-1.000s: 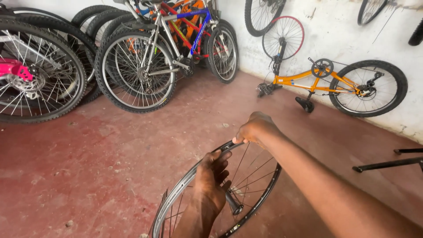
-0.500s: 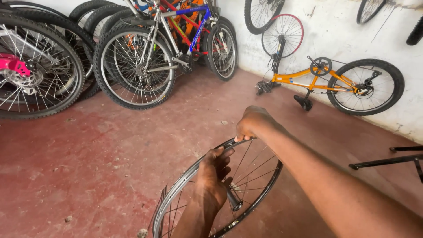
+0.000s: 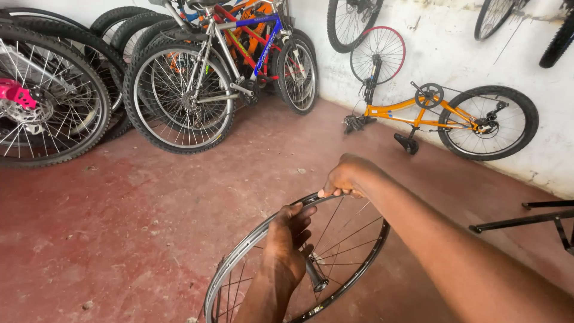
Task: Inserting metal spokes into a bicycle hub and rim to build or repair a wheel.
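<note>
A bare wheel rim [image 3: 239,254] is held low over the red floor [image 3: 119,227]. Its top edge is gripped by the right hand [image 3: 347,177], fingers curled tight around it. Its near side is held by the left hand [image 3: 287,248], fingers partly closed around it.

a bicycle repair workshop: parked bikes [image 3: 209,78] crowd the far left, wheels [image 3: 378,55] hang on the wall, an upturned orange bike [image 3: 418,113] far right.
</note>
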